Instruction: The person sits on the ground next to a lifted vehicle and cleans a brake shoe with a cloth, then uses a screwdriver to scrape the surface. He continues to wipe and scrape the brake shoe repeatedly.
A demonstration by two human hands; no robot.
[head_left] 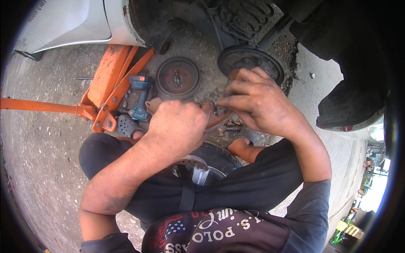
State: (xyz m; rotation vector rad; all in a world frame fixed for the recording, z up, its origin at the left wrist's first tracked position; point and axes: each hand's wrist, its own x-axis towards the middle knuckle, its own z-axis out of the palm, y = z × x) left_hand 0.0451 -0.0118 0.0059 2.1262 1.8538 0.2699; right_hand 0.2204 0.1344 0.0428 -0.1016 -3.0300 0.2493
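Both of my hands are together above my lap, on a curved rusty metal part (pixel 220 118), which looks like a brake shoe. My left hand (pixel 177 124) is closed round its near end, with its fingertips mostly hidden. My right hand (pixel 257 103) grips it with bent fingers farther right, just below a dark backing plate (pixel 249 59) under the raised car. A round rusty brake drum (pixel 177 78) lies on the ground beyond my hands. A wheel with a tyre (pixel 223 156) lies between my legs, under my forearms.
An orange floor jack (pixel 107 76) stands at left, its long handle reaching the left edge. A teal cordless power tool (pixel 140 101) lies beside it. Small tools (pixel 232 128) lie below my hands. A coil spring (pixel 247 21) and dark wheel-arch parts (pixel 337 92) hang overhead and right.
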